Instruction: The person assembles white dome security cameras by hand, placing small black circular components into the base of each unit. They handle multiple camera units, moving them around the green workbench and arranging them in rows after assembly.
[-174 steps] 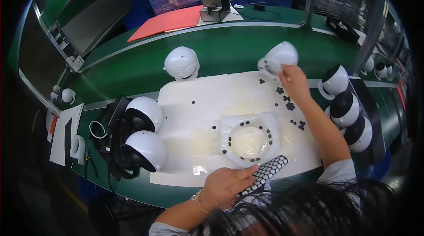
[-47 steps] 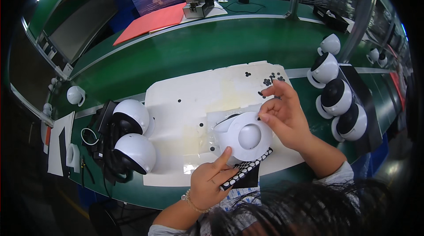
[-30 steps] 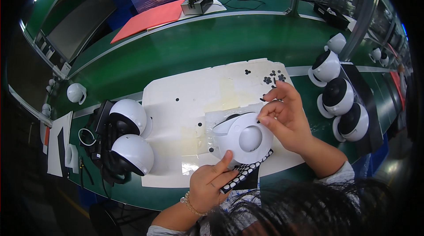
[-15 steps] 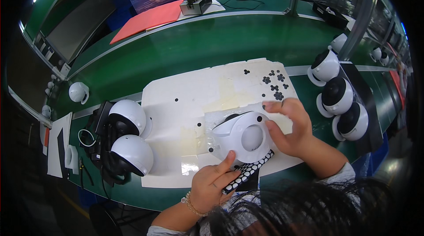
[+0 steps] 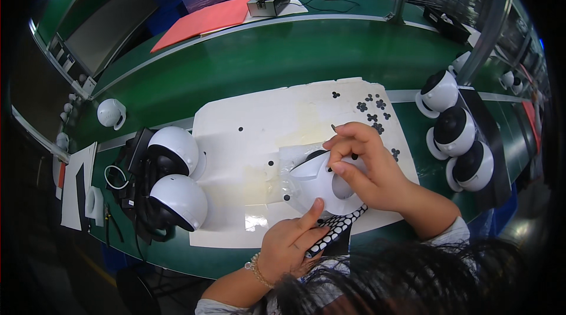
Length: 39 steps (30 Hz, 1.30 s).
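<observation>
A white ball-shaped camera (image 5: 315, 188) lies on its side on the pale board, its ring-shaped base facing up. Small black round pads sit on the base. My left hand (image 5: 289, 241) holds a black strip with white dots (image 5: 336, 231) against the camera's near side, thumb resting on the white shell. Over the base, my right hand (image 5: 368, 165) is curled, thumb and fingers close together at its rim. A small black pad (image 5: 333, 129) clings to the tip of its index finger. The hand partly hides the base's round recess.
Two white cameras (image 5: 180, 200) with black cables stand left of the board (image 5: 230, 109). Several more (image 5: 454, 129) line the right side. Clusters of black pads (image 5: 377, 117) lie at the board's far right. Cutting pliers (image 5: 109, 221) and a white tape roll (image 5: 94, 203) lie far left.
My right hand has moved left over the camera's base, its fingers curling inward. My left hand still holds the dotted strip. The whole view has shifted slightly.
</observation>
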Tool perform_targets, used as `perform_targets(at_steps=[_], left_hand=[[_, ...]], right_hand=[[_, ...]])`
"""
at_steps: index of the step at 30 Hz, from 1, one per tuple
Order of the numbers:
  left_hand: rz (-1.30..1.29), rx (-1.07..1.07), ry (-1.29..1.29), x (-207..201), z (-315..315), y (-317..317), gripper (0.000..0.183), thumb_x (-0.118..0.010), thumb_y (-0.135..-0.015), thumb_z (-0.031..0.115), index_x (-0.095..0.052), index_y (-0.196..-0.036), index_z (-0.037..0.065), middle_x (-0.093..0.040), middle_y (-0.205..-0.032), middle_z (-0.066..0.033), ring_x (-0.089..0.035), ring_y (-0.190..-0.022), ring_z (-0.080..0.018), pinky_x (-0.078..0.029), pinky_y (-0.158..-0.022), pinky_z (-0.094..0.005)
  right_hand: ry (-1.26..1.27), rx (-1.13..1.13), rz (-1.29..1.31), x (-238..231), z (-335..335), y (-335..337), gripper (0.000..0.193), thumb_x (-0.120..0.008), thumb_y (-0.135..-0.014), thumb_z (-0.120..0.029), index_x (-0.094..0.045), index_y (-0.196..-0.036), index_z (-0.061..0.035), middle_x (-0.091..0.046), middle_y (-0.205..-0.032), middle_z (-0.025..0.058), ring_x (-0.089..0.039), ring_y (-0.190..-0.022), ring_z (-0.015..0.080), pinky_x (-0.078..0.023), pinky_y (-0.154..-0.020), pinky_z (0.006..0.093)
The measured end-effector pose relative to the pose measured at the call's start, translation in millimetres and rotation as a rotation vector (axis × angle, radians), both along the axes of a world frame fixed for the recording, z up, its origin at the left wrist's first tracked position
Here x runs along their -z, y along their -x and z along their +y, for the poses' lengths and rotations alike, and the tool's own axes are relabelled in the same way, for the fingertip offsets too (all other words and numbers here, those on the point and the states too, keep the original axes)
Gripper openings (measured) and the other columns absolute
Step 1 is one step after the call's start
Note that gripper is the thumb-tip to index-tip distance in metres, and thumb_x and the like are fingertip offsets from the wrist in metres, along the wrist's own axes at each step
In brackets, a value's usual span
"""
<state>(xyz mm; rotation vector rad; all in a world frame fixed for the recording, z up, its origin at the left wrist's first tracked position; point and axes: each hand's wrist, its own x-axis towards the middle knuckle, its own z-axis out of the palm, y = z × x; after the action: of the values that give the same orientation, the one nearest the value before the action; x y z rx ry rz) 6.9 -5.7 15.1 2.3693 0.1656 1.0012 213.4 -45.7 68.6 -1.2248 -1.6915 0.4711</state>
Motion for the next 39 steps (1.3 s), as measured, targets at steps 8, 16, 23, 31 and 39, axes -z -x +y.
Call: perform_targets(at_steps=[8, 16, 23, 31, 39], left_hand=[[0.011, -0.016, -0.009, 0, 0, -1, 0.027, -0.067, -0.062, 0.012, -0.062, -0.087, 0.003, -0.047, -0.127, -0.0176, -0.055, -0.058, -0.0223, -0.045, -0.054, -0.0302], [0.048, -0.034, -0.047, -3, 2, -1, 0.029, -0.067, -0.057, 0.005, -0.062, -0.086, 0.003, -0.046, -0.129, -0.0155, -0.055, -0.059, -0.0223, -0.044, -0.054, -0.0312], [0.030, -0.037, -0.077, -1, 3, -3, 0.028, -0.066, -0.056, 0.002, -0.062, -0.084, 0.002, -0.047, -0.128, -0.0153, -0.056, -0.060, -0.0214, -0.044, -0.054, -0.0308], [0.059, -0.068, -0.056, -2, 1, -2, 0.030, -0.066, -0.056, -0.002, -0.062, -0.084, 0.004, -0.046, -0.128, -0.0157, -0.059, -0.066, -0.0247, -0.046, -0.059, -0.0318], [0.041, -0.093, -0.034, -2, 0, -3, 0.025, -0.070, -0.058, 0.000, -0.063, -0.082, 0.003, -0.048, -0.127, -0.0164, -0.058, -0.064, -0.0251, -0.046, -0.058, -0.0315]], right_hand=[[-0.104, 0.051, -0.131, 3, -2, 0, 0.045, -0.053, -0.079, 0.004, -0.034, -0.119, -0.0052, -0.058, -0.088, 0.0062, -0.055, -0.098, 0.0218, -0.034, -0.090, 0.0370], [-0.393, 0.282, -0.679, -6, -18, 3, 0.032, -0.062, -0.073, -0.006, -0.055, -0.104, -0.0104, -0.058, -0.107, 0.0078, -0.049, -0.112, 0.0269, -0.030, -0.091, 0.0440], [-0.051, 0.157, -0.180, 12, -42, 6, 0.005, -0.061, -0.079, -0.014, -0.058, -0.084, -0.0125, -0.032, -0.137, 0.0176, -0.016, -0.131, 0.0412, -0.016, -0.100, 0.0484], [0.019, 0.107, -0.177, 21, -41, 10, 0.007, -0.056, -0.084, -0.018, -0.057, -0.081, -0.0119, -0.025, -0.141, 0.0196, -0.012, -0.132, 0.0421, -0.014, -0.101, 0.0497], [-0.312, 0.265, -0.627, 36, -53, 3, 0.015, -0.060, -0.081, -0.026, -0.063, -0.093, -0.0183, -0.042, -0.130, 0.0115, -0.028, -0.124, 0.0347, -0.020, -0.097, 0.0466]])
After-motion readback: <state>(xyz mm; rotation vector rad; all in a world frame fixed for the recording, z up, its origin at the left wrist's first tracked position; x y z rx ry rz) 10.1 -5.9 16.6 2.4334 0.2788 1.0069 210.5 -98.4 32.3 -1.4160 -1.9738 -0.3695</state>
